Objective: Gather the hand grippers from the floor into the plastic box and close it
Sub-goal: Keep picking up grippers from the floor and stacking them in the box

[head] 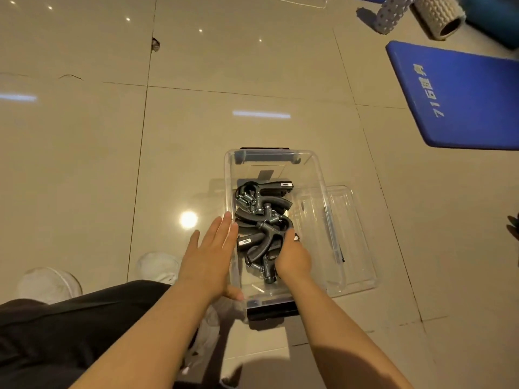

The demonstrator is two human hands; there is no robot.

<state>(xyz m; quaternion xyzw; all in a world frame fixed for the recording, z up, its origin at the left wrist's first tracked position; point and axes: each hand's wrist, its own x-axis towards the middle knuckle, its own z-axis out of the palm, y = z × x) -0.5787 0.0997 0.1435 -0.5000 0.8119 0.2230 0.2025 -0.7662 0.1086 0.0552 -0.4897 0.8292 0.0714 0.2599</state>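
Right hand (292,256) grips hand gripper (266,242) inside plastic box (317,175) | left hand (213,248) flat against box wall

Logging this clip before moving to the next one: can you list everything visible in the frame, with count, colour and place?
plastic box: one, clear, open, on the floor at centre
hand grippers: several, exact count unclear, black with metal springs, piled inside the box
lid: one, clear, flat on the floor against the box's right side
mat: one, blue with pale lettering, upper right
foam rollers: two, whitish and textured, top right
floor: beige glossy tiles
shoes: two, white, lower left
left hand: fingers straight, against the box's left wall
right hand: inside the box, on the grippers; grip hidden
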